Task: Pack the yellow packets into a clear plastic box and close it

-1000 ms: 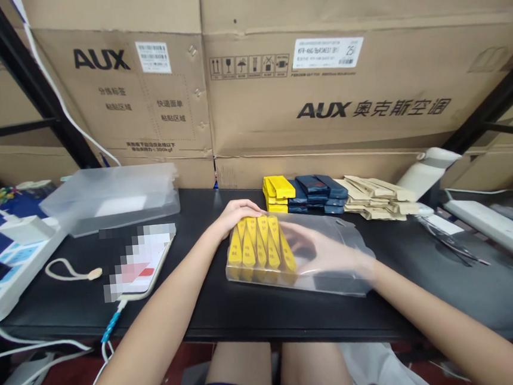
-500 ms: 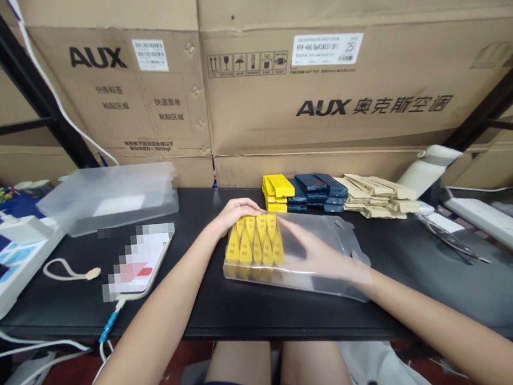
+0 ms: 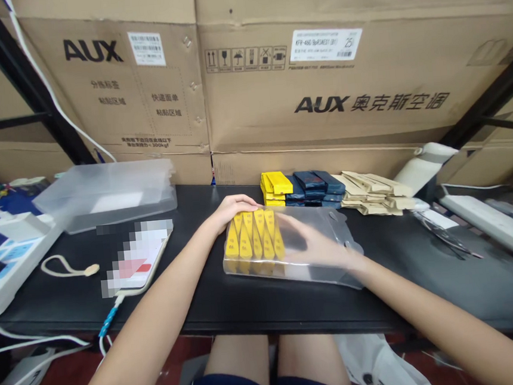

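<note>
A clear plastic box [image 3: 317, 268] lies on the black table in front of me. Its left end holds a row of several small yellow packets [image 3: 255, 240], standing side by side with narrow and wide ends alternating. My left hand [image 3: 236, 209] is curled round the box's far left corner, fingers over its back edge. Through the open right end, my right hand [image 3: 317, 244] reaches inside. Its fingers are spread apart, with the tips at or close to the rightmost yellow packet; the clear wall blurs the contact.
Behind the box stand stacks of yellow packets [image 3: 278, 183], dark blue packets [image 3: 314, 184] and cream packets [image 3: 371, 191]. A white bottle [image 3: 427, 165] leans at the right, near glasses [image 3: 453, 235]. Leftward are another clear box [image 3: 108, 193], a phone [image 3: 148, 256] and a power strip [image 3: 24, 261].
The right hand has shifted slightly inside the box, its fingers a bit more apart. The yellow packets lean a little differently. The left hand stays on the corner; the view has tilted slightly.
</note>
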{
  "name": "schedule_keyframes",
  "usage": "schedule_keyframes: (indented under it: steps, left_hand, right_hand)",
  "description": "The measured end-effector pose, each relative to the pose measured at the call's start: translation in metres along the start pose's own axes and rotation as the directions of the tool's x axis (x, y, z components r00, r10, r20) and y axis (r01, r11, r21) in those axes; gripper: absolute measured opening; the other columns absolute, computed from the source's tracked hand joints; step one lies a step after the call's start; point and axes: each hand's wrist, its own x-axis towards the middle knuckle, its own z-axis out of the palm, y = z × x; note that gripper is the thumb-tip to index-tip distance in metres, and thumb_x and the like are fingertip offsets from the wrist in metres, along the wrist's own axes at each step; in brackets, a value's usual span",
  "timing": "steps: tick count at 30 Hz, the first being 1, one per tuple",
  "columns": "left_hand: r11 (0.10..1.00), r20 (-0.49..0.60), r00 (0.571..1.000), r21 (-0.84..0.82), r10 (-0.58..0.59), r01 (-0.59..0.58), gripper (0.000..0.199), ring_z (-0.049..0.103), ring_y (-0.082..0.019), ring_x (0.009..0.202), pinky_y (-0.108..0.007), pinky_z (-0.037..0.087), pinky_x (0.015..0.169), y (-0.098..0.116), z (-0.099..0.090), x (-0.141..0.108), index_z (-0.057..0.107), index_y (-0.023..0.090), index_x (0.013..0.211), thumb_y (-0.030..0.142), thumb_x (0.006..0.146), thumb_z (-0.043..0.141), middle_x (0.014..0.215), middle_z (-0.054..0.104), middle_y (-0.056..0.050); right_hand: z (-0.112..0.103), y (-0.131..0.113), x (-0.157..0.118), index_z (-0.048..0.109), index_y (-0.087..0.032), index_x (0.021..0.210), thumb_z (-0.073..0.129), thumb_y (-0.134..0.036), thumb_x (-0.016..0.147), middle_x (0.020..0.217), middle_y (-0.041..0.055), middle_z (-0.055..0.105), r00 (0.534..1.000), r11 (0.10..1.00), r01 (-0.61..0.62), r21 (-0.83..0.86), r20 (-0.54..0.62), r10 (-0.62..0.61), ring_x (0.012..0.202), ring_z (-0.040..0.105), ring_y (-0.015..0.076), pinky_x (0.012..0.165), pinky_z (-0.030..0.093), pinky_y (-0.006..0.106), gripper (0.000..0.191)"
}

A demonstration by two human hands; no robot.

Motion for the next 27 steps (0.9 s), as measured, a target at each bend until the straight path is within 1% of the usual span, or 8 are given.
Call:
schedule_keyframes:
  steps: [7, 10, 13, 16, 18, 20, 22, 27]
  left_hand:
    - [0.999, -0.134, 0.991, -0.042, 0.026, -0.032, 0.025, 0.066, -0.024, 0.089, -0.040, 0.049, 0.087, -0.001, -0.015, 0.003, 0.069, 0.015, 0.071, 0.025, 0.051, 0.080, 0.094, 0.073, -0.008]
    - [0.994, -0.171, 0.985, -0.097, 0.029, -0.046, 0.027, 0.066, -0.024, 0.090, -0.040, 0.050, 0.086, 0.001, -0.017, 0.002, 0.068, 0.015, 0.070, 0.026, 0.049, 0.082, 0.096, 0.072, -0.008]
    - [0.989, -0.220, 0.973, -0.115, 0.069, -0.097, 0.026, 0.066, -0.024, 0.092, -0.039, 0.050, 0.086, 0.006, -0.017, -0.001, 0.068, 0.015, 0.070, 0.026, 0.050, 0.081, 0.099, 0.072, -0.008]
    - [0.983, -0.263, 0.959, -0.123, 0.102, -0.138, 0.027, 0.066, -0.024, 0.091, -0.039, 0.050, 0.086, 0.010, -0.015, -0.004, 0.066, 0.015, 0.070, 0.027, 0.051, 0.081, 0.101, 0.071, -0.009]
    - [0.980, -0.240, 0.965, -0.137, 0.107, -0.143, 0.028, 0.066, -0.024, 0.091, -0.040, 0.050, 0.085, 0.012, -0.012, -0.005, 0.066, 0.015, 0.070, 0.028, 0.051, 0.081, 0.103, 0.071, -0.009]
    - [0.980, -0.194, 0.975, -0.144, 0.108, -0.137, 0.029, 0.066, -0.024, 0.091, -0.040, 0.050, 0.085, 0.012, -0.009, -0.005, 0.066, 0.014, 0.071, 0.028, 0.051, 0.082, 0.105, 0.070, -0.010]
    - [0.981, -0.165, 0.981, -0.144, 0.107, -0.132, 0.030, 0.066, -0.023, 0.089, -0.039, 0.050, 0.085, 0.012, -0.006, -0.005, 0.067, 0.014, 0.075, 0.030, 0.054, 0.081, 0.104, 0.070, -0.009]
    - [0.974, -0.041, 0.992, -0.189, 0.120, -0.125, 0.041, 0.063, -0.022, 0.100, -0.037, 0.043, 0.094, 0.012, -0.007, -0.006, 0.064, 0.019, 0.101, 0.034, 0.065, 0.076, 0.107, 0.069, -0.010]
  right_hand:
    - [-0.044, 0.021, 0.002, 0.057, -0.022, 0.123, 0.074, -0.042, 0.069, 0.130, 0.0099, 0.057, 0.981, 0.968, -0.194, 0.158, 0.039, 0.190, 0.122, 0.050, 0.0287, 0.106, 0.035, 0.049, 0.059]
    - [-0.066, 0.023, -0.001, 0.068, -0.019, 0.099, 0.064, -0.048, 0.076, 0.110, 0.0104, 0.069, 0.964, 0.923, -0.233, 0.307, -0.056, 0.262, 0.110, 0.060, 0.0283, 0.104, 0.039, 0.047, 0.037]
    - [-0.081, 0.020, -0.006, 0.067, -0.020, 0.099, 0.041, -0.067, 0.080, 0.112, 0.0122, 0.068, 0.949, 0.853, -0.205, 0.480, -0.117, 0.294, 0.113, 0.058, 0.0301, 0.099, 0.042, 0.049, 0.057]
    - [-0.086, 0.009, -0.014, 0.063, -0.019, 0.110, 0.025, -0.085, 0.070, 0.116, 0.0144, 0.065, 0.965, 0.858, -0.216, 0.466, -0.034, 0.262, 0.113, 0.058, 0.0336, 0.093, 0.045, 0.052, 0.086]
    - [-0.084, -0.003, -0.017, 0.064, -0.020, 0.110, 0.048, -0.079, 0.066, 0.111, 0.0138, 0.068, 0.978, 0.901, -0.192, 0.389, 0.002, 0.208, 0.106, 0.062, 0.0333, 0.092, 0.046, 0.050, 0.076]
    - [-0.082, -0.022, -0.017, 0.069, -0.021, 0.101, 0.067, -0.057, 0.069, 0.101, 0.0110, 0.072, 0.984, 0.948, -0.166, 0.273, -0.019, 0.178, 0.099, 0.066, 0.0293, 0.092, 0.048, 0.045, 0.048]
    - [-0.084, -0.048, -0.011, 0.071, -0.023, 0.091, 0.065, -0.044, 0.078, 0.092, 0.0062, 0.074, 0.989, 0.977, -0.127, 0.169, -0.050, 0.137, 0.094, 0.068, 0.0236, 0.091, 0.049, 0.040, 0.025]
    - [-0.111, -0.128, 0.025, 0.073, -0.021, 0.086, 0.066, -0.036, 0.076, 0.084, 0.0011, 0.073, 0.980, 0.996, -0.022, -0.090, 0.196, 0.039, 0.082, 0.069, 0.0180, 0.079, 0.056, 0.032, 0.019]
